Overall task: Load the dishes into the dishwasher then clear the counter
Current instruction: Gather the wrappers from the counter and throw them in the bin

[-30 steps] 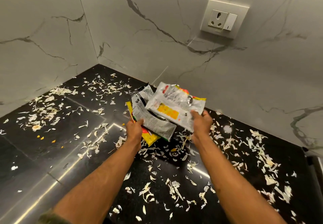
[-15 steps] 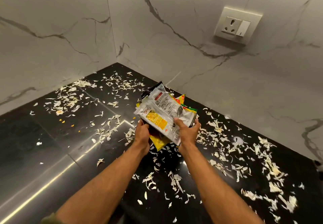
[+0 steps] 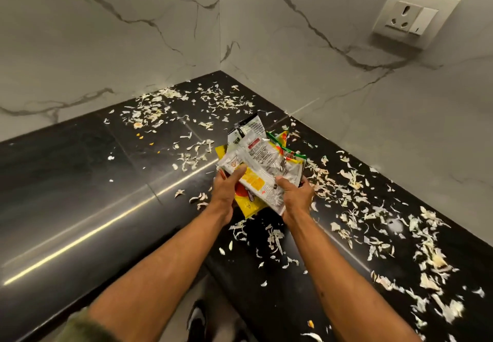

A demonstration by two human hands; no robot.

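Black polished stone counter (image 3: 80, 208) runs into a corner where two white, grey-veined marble wall panels (image 3: 106, 35) meet. Over the counter, a little out from that corner, a person holds a crumpled bundle of empty food wrappers (image 3: 262, 155) in both hands. The top wrappers are silvery with small print and a yellow patch, and a yellow wrapper (image 3: 248, 208) pokes out underneath, with green and red edges showing at the back. The left hand (image 3: 226, 192) grips the bundle's near left side, thumb on top and fingers tucked below. The right hand (image 3: 294, 195) grips the near right side the same way, thumb pressed on the silvery wrapper. I cannot tell whether the bundle touches the counter. Pale shredded vegetable scraps (image 3: 352, 181) lie scattered across the counter, thickest to the right of the hands and near the corner. A white wall socket with a switch (image 3: 412, 16) sits high on the right panel. An olive sleeve (image 3: 80, 328) shows at the left forearm.
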